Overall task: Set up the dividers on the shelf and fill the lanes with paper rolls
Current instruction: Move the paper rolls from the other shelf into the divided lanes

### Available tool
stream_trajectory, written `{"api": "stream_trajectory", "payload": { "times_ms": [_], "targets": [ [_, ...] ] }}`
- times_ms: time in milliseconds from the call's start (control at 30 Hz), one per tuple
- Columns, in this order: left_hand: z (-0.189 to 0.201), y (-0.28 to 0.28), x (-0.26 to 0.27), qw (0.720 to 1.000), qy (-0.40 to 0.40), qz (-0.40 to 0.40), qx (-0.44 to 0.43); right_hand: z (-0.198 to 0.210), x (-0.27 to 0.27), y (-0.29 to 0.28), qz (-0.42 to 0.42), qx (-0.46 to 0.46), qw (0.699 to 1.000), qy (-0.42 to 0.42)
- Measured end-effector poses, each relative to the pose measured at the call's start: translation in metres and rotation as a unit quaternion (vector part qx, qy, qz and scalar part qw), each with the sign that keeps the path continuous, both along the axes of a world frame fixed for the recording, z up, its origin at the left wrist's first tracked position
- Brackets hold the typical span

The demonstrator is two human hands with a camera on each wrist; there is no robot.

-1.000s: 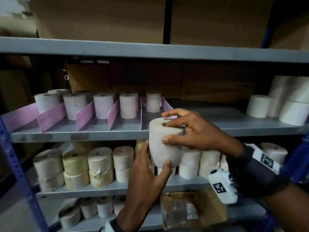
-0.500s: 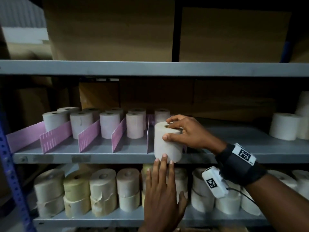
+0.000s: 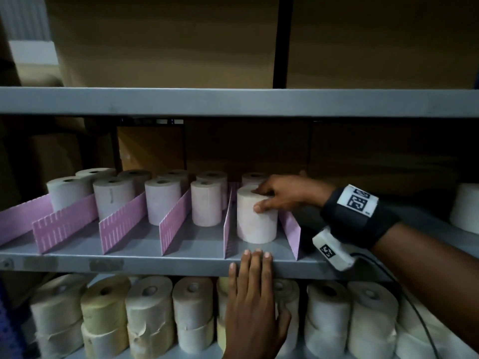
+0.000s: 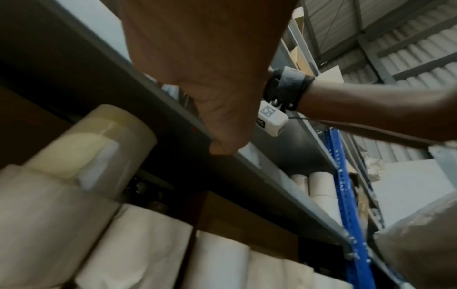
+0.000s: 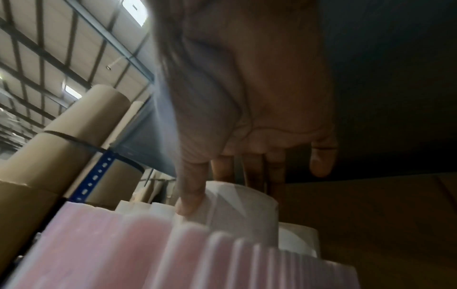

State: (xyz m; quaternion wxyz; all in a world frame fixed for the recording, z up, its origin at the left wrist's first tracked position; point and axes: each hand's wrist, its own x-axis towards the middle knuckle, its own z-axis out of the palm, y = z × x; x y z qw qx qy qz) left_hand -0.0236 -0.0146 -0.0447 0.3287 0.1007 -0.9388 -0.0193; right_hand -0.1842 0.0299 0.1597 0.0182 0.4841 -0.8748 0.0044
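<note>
Holding the paper roll (image 3: 256,216) from the top, the right hand (image 3: 287,193) keeps it upright on the shelf (image 3: 181,263) between two pink dividers (image 3: 228,229). The left hand (image 3: 254,301) lies flat, fingers straight, touching the shelf's front edge.

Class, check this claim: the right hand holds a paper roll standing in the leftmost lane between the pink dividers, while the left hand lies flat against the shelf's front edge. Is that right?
Not quite. The head view shows the paper roll held by the right hand standing in the rightmost lane between the pink dividers, not the leftmost. The rest holds: the left hand lies flat against the shelf's front edge.
</note>
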Motion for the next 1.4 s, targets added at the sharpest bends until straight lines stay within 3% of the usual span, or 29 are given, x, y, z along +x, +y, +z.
{"api": "stream_trajectory", "payload": {
  "times_ms": [200,333,700,1100,1400],
  "targets": [
    [-0.011,-0.008,-0.005,0.999,0.039,-0.001,-0.016,0.004,-0.032,-0.015,-0.001,-0.008,0.995,-0.098],
    [-0.014,-0.009,-0.008,0.997,0.062,0.010,-0.038,0.004,-0.038,-0.018,0.024,-0.013,0.998,-0.060],
    [-0.022,-0.011,-0.019,0.996,0.069,0.032,-0.051,0.001,-0.057,-0.016,0.054,-0.038,0.996,-0.061],
    [-0.009,-0.012,-0.001,0.999,-0.011,-0.036,-0.013,-0.004,-0.048,-0.009,0.025,-0.064,0.992,-0.109],
    [0.001,-0.034,0.019,0.992,-0.074,-0.096,-0.029,0.007,0.006,0.060,-0.006,-0.197,0.980,-0.006]
  ]
}}
